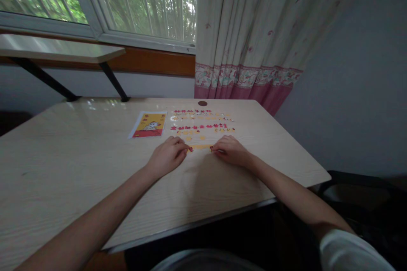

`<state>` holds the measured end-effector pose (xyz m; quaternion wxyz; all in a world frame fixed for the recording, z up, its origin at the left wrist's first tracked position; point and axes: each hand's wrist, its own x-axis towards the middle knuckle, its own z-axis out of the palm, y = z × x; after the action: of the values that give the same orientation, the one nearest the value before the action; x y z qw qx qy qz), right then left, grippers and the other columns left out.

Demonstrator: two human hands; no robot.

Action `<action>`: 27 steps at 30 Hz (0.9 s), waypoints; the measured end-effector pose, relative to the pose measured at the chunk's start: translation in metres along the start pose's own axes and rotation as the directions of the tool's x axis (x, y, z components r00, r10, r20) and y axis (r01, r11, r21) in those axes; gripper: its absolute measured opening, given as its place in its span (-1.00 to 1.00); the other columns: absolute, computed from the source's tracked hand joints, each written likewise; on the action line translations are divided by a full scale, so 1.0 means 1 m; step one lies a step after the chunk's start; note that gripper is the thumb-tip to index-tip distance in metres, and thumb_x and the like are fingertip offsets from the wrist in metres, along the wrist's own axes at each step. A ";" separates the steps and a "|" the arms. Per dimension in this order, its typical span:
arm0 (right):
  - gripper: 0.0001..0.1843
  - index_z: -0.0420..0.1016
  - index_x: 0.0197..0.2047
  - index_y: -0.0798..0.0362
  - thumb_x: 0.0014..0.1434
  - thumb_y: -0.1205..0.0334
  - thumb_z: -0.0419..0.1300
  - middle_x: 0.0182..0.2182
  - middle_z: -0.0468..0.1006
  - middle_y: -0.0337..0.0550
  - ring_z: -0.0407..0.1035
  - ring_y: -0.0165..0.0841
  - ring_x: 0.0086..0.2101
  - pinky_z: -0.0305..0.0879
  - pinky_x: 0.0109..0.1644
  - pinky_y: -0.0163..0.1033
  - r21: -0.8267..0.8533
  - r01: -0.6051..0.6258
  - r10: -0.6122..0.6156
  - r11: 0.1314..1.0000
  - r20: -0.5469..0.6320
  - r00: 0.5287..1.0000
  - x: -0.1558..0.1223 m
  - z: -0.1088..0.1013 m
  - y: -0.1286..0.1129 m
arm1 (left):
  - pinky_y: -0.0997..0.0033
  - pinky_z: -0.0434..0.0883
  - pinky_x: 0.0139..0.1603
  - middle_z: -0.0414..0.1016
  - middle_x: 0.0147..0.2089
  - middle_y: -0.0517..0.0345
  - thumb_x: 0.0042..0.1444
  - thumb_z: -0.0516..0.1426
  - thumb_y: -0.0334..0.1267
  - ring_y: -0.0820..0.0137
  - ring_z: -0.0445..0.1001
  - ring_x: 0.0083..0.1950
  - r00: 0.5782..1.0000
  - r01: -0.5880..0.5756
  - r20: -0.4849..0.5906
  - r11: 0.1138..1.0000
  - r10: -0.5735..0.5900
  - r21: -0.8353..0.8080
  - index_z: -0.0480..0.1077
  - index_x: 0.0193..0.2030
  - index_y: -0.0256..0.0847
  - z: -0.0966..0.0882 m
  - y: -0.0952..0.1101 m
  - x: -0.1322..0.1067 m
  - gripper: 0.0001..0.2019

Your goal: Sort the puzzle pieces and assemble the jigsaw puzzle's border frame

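Your left hand (168, 154) and right hand (231, 150), set apart, each pinch a red-marked puzzle piece (191, 149) at opposite ends of the yellow strip (201, 146) on the desk (79, 169), seemingly to steady both ends.

A flowered curtain (251, 29) hangs beside the window (149, 4) — lower right, perhaps a chair (359, 184).

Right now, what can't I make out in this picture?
In the head view:
Left hand: too small to tell whether its grip pinches or only touches the little red piece.
Right hand: its palm is hidden by its own back and fingers.
Pink pieces: too small and blurred to make out any print.
Picture sheet: fine details are too small.
Curtain: its top is cut off by the upper edge.
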<state>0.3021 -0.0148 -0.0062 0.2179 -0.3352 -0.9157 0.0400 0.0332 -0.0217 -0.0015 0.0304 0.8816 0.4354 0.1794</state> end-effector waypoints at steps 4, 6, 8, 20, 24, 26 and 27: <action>-0.86 0.48 -0.28 0.07 0.15 0.26 0.10 -0.29 0.53 -0.13 0.33 -0.40 -0.26 0.14 -0.15 -0.26 0.027 0.020 -0.020 0.999 -0.021 1.000 -0.001 0.000 -0.001 | 0.25 0.34 -0.16 0.39 -0.22 0.02 0.14 -0.04 -0.29 0.23 0.32 -0.14 1.000 0.007 -0.003 1.000 -0.007 -0.017 0.47 -0.17 -0.18 -0.001 0.001 0.000 -0.73; -0.85 0.48 -0.27 0.06 0.17 0.26 0.09 -0.32 0.52 -0.14 0.32 -0.40 -0.27 0.14 -0.15 -0.26 0.030 0.033 -0.033 0.999 -0.015 0.999 -0.001 0.000 0.000 | 0.25 0.34 -0.16 0.40 -0.23 0.01 0.13 -0.03 -0.29 0.23 0.33 -0.15 1.000 0.013 -0.006 0.999 -0.013 -0.031 0.47 -0.18 -0.18 -0.002 0.002 0.000 -0.73; -0.84 0.48 -0.26 0.06 0.18 0.27 0.07 -0.34 0.52 -0.15 0.31 -0.40 -0.29 0.14 -0.15 -0.26 0.013 0.041 -0.041 0.999 -0.004 0.999 -0.002 0.001 0.001 | 0.25 0.34 -0.16 0.40 -0.23 0.01 0.13 -0.03 -0.29 0.23 0.33 -0.15 1.000 0.016 -0.008 0.999 -0.016 -0.040 0.47 -0.18 -0.18 -0.004 0.002 0.000 -0.73; -0.79 0.49 -0.18 0.01 0.19 0.30 0.04 -0.34 0.50 -0.12 0.27 -0.35 -0.29 0.10 -0.21 -0.24 -0.157 0.067 -0.063 0.985 0.030 0.998 -0.001 -0.003 -0.008 | 0.29 0.33 -0.14 0.40 -0.21 0.04 0.16 -0.03 -0.27 0.26 0.31 -0.14 1.000 0.003 0.011 1.000 -0.003 -0.016 0.47 -0.17 -0.15 -0.003 0.001 -0.001 -0.74; -0.78 0.48 -0.18 0.05 0.19 0.32 0.03 -0.38 0.48 -0.10 0.26 -0.34 -0.31 0.09 -0.23 -0.24 -0.195 0.052 -0.040 0.979 0.061 0.997 -0.001 -0.004 -0.013 | 0.27 0.33 -0.15 0.40 -0.22 0.03 0.16 -0.03 -0.27 0.25 0.32 -0.15 1.000 -0.002 0.008 1.000 0.002 -0.014 0.47 -0.19 -0.17 -0.004 0.001 0.000 -0.74; -0.78 0.48 -0.17 0.05 0.19 0.32 0.03 -0.37 0.48 -0.09 0.26 -0.34 -0.30 0.10 -0.22 -0.24 -0.169 0.044 -0.035 0.985 0.059 0.998 -0.001 -0.004 -0.012 | 0.27 0.33 -0.16 0.40 -0.23 0.03 0.15 -0.03 -0.27 0.25 0.32 -0.15 1.000 -0.002 0.000 1.000 0.002 -0.023 0.47 -0.20 -0.17 -0.003 0.001 0.000 -0.75; -0.78 0.48 -0.17 0.05 0.19 0.31 0.03 -0.36 0.48 -0.09 0.27 -0.34 -0.29 0.11 -0.22 -0.24 -0.136 0.045 -0.038 0.990 0.055 0.998 -0.001 -0.004 -0.011 | 0.27 0.33 -0.16 0.40 -0.23 0.03 0.15 -0.03 -0.27 0.25 0.32 -0.15 1.000 -0.002 -0.003 1.000 0.002 -0.028 0.47 -0.20 -0.16 -0.003 0.001 0.000 -0.75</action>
<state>0.2979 -0.0240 -0.0005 0.1712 -0.3289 -0.9285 -0.0187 0.0327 -0.0229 0.0016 0.0422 0.8814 0.4319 0.1868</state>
